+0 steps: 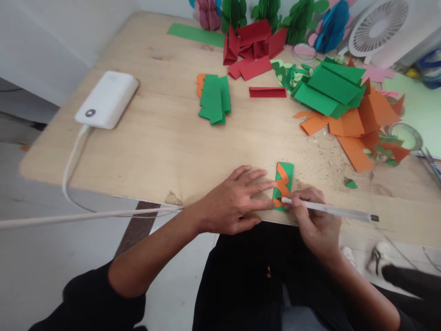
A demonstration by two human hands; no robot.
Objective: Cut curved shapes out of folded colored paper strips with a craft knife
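Near the table's front edge lies a green paper strip (pixel 290 172) with a wavy orange paper cutout (pixel 283 183) on top of it. My left hand (pixel 237 200) rests with fingers spread, two fingertips pressing on the orange cutout's left side. In my right hand (pixel 315 220) is a white pen (pixel 330 209) with a dark end cap; its tip meets the lower part of the cutout. Farther back, a small stack of folded green paper (pixel 215 99) partly covers another orange cutout (pixel 200 84).
A white power bank (pixel 107 99) with a cable sits at left. Red folded papers (pixel 255 39), green folded papers (pixel 332 87) and orange papers (pixel 370 119) pile up at back and right. A white fan (pixel 379 27), tape roll (pixel 408 136) and scissors (pixel 432 164) stand or lie beyond.
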